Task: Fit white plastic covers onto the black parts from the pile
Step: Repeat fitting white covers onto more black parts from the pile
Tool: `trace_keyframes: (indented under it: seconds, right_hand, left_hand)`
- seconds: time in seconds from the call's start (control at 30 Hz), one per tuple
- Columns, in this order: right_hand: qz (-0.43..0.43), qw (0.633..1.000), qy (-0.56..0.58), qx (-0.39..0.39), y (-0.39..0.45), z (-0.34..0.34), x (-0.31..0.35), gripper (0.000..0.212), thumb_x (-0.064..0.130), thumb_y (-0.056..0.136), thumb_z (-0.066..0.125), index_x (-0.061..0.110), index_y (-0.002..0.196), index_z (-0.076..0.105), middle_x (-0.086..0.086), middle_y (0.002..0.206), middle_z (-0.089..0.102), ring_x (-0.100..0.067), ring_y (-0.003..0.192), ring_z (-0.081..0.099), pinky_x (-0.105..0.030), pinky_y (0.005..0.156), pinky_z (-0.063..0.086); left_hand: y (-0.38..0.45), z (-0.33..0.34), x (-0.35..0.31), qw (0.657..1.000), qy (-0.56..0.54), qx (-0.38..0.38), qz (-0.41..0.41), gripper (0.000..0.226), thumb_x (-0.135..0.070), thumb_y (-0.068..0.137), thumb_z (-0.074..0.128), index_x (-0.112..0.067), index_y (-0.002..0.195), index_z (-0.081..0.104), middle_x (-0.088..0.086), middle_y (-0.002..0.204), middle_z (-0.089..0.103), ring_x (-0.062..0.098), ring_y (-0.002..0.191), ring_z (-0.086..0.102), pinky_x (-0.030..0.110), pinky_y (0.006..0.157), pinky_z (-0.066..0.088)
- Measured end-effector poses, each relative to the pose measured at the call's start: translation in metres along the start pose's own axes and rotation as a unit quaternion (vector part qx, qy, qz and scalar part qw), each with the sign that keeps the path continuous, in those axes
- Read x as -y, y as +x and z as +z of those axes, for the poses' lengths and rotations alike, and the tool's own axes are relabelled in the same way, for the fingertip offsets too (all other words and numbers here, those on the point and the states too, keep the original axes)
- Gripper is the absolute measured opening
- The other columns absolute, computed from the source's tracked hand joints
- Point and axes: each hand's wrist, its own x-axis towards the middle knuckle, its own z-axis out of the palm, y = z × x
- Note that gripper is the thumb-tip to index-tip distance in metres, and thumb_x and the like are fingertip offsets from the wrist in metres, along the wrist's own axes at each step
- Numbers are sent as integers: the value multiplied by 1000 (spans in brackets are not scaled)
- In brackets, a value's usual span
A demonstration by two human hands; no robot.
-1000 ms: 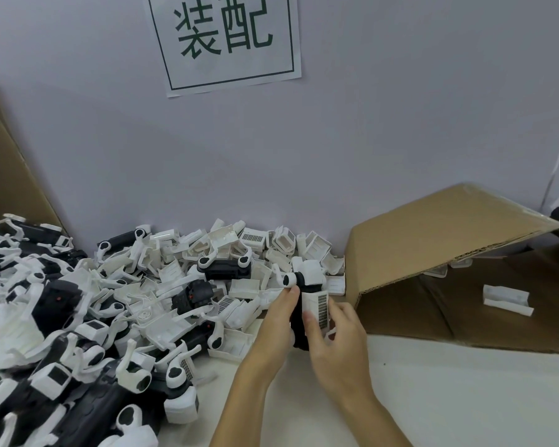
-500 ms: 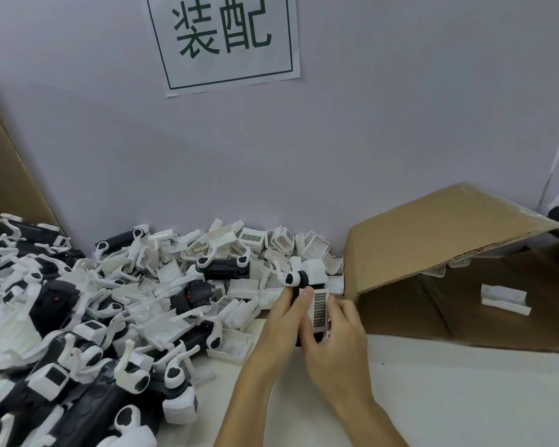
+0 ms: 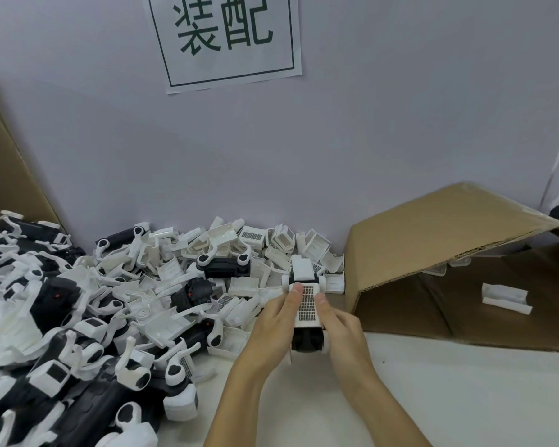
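Clearly the cover is being seated, so the pressure should go down evenly on both long edges until it sits flush, with no twist. From the left, the pile [image 3: 88,317] of loose parts spreads over the worktop [image 3: 449,398]. Next, the left hand [image 3: 271,327] curls its grip round the black part [image 3: 307,341], thumb on the white cover [image 3: 308,306]. The right hand [image 3: 344,330] mirrors it, its narrow grip clasping the other side, just before the cardboard box [image 3: 433,230].

Matt plastic cover [image 3: 308,306] — corrugated cardboard box [image 3: 433,233].
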Motion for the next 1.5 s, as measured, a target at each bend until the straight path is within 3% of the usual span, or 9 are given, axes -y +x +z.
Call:
trace_keyframes:
  seconds: [0.13,0.23,0.47,0.6,0.83,0.97,1.17,1.3,1.5]
  right_hand:
    - [-3,999,-35,-11,0,0,-1,37,33,102,51,13,89,79,-4,86,78,-14,82,75,-22,65,57]
    - [-35,996,-76,-36,0,1,-4,42,33,103,49,12,79,77,-2,75,76,-8,70,69,-19,60,52]
    - [-49,995,-77,-36,0,6,-5,38,34,102,49,12,88,77,4,74,76,-4,69,70,-14,57,50]
    - [-83,994,-67,-8,-2,3,-5,36,42,92,57,12,95,76,7,75,75,-1,71,69,-11,60,48]
    - [-133,984,-117,8,-5,6,-9,27,49,79,70,35,101,75,4,90,77,-16,87,74,-46,78,62]
    - [-155,981,-115,10,-5,6,-9,17,45,81,72,48,97,74,10,93,77,-10,89,73,-34,78,61]
    - [-171,973,-157,5,-3,5,-13,20,34,91,65,47,106,69,16,99,75,-6,96,71,-27,83,58]
    - [-187,963,-191,-14,-1,3,-13,16,39,90,60,43,103,68,9,86,73,-13,83,70,-38,74,59]
    - [-167,964,-206,-29,1,3,-19,21,28,98,60,34,116,68,12,95,73,-6,94,68,-28,83,56]
  left_hand:
    - [0,-2,-1,1000,24,18,3,45,-51,102,39,-32,84,76,-5,86,77,3,80,70,17,72,53]
    - [1,-2,1,999,24,25,5,51,-54,100,40,-21,85,75,3,84,76,4,74,68,13,64,50]
    - [6,5,2,998,-46,10,-37,34,-52,99,47,-39,92,78,-1,96,78,13,94,74,31,83,57]
    - [8,4,5,998,-53,-9,-45,43,-64,92,49,-32,95,79,4,96,78,19,94,74,35,83,57]
    - [9,3,4,986,-148,-16,-68,50,-65,82,52,-24,91,80,12,90,75,28,84,71,35,69,54]
    - [8,3,6,979,-179,-7,-92,44,-59,93,47,-29,96,80,10,90,76,24,81,74,31,60,58]
    - [6,3,6,978,-189,1,-91,42,-60,84,53,-31,99,79,8,99,77,22,92,75,32,72,60]
    - [4,7,6,984,-162,-7,-69,49,-61,85,50,-26,103,78,13,98,76,24,93,74,34,76,58]
    - [6,9,5,991,-125,-8,-43,50,-60,83,55,-16,94,78,14,83,75,24,77,74,27,60,55]
